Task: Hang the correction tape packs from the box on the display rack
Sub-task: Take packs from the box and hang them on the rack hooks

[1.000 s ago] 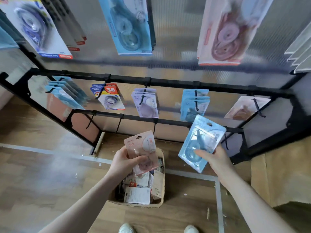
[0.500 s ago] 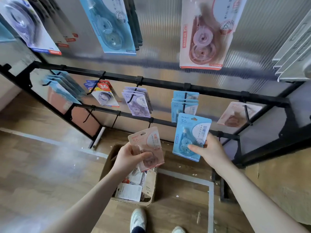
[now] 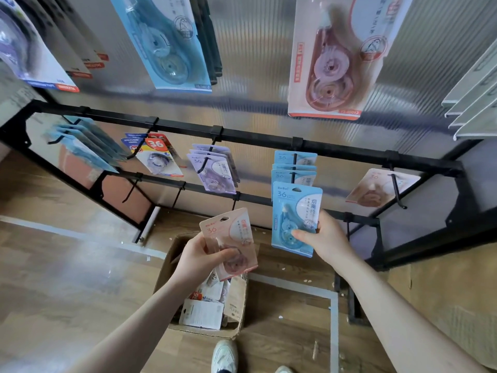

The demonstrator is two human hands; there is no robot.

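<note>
- Above the box (image 3: 236,317) on the floor, the left hand (image 3: 196,261) grips a pink pack (image 3: 230,242), fingers curled round its lower half.
- Just right, the right hand (image 3: 326,239) pinches a blue pack (image 3: 294,218) upright, below the blue packs (image 3: 294,168) hanging on the rack (image 3: 255,137).

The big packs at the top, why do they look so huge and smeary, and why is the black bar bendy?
In the head view, the wide-angle lens bows the black rail and swells the nearby top blue pack and top pink pack; they are slightly blurred, while the blue pack in the right hand reads sharp. The wall behind shows soft glare.
</note>
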